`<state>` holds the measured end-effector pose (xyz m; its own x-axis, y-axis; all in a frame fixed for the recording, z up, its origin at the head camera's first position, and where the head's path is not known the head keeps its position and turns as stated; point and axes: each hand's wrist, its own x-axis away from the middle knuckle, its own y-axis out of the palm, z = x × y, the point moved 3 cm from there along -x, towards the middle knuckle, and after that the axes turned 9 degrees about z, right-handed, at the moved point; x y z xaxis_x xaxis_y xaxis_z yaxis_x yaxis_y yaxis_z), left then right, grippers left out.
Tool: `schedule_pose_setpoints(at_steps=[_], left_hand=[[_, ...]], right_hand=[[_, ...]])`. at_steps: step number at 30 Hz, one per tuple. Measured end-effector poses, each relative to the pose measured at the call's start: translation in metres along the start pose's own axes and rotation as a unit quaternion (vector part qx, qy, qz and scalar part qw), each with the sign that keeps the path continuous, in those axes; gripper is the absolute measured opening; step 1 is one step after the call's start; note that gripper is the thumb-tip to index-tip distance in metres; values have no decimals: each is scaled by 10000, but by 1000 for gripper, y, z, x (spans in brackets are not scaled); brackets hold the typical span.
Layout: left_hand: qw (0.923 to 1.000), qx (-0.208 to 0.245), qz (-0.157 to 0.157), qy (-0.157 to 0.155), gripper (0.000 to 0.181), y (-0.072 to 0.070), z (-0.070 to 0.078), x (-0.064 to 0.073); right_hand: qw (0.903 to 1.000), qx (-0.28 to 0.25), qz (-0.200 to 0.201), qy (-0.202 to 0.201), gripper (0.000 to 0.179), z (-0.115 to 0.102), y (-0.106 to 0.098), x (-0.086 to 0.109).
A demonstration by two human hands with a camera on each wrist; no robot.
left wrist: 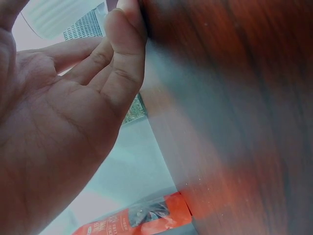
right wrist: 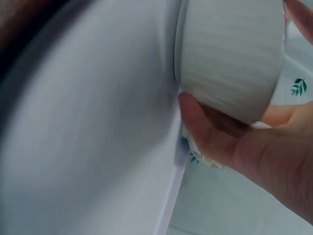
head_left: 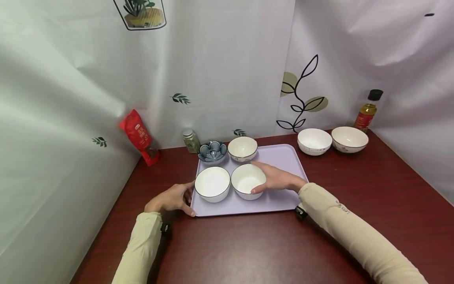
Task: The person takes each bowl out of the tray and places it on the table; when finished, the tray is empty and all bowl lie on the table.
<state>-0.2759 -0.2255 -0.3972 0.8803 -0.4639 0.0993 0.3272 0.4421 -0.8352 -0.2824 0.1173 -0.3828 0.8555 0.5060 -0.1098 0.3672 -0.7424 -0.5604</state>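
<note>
My right hand [head_left: 278,178] grips a white ribbed bowl [head_left: 248,182] by its right side, the thumb at the near side and the other fingers behind it. In the right wrist view this bowl [right wrist: 230,54] has its base at the tray surface. A second white bowl [head_left: 213,184] with a dark rim stands just left of it on the lilac tray [head_left: 283,161]. My left hand [head_left: 173,198] rests at the tray's left edge beside that bowl, thumb near the front corner. Its loosely bent fingers show in the left wrist view [left wrist: 93,73].
Behind on the tray are a blue petal-patterned bowl [head_left: 213,152] and a cream bowl [head_left: 242,149]. Two more bowls, one white [head_left: 314,142] and one cream [head_left: 349,139], stand right of it. An oil bottle [head_left: 367,112], spice jar [head_left: 191,141] and red packet [head_left: 140,136] line the back.
</note>
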Motion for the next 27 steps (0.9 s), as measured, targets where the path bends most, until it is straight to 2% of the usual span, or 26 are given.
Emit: schedule_pose_setpoints(at_steps=[4, 10, 19, 27], left_hand=[[10000, 45, 1, -29, 108, 0, 0, 0], [10000, 68, 33, -12, 106, 0, 0, 1], [9999, 144, 40, -18, 107, 0, 0, 1], [10000, 80, 22, -51, 105, 0, 1, 1]], right_hand=[[9997, 77, 166, 171, 106, 1, 6, -3], [9988, 319, 331, 144, 118, 0, 10, -2], [9945, 760, 616, 384, 118, -2, 9, -3], [9921, 695, 820, 640, 119, -5, 7, -2]])
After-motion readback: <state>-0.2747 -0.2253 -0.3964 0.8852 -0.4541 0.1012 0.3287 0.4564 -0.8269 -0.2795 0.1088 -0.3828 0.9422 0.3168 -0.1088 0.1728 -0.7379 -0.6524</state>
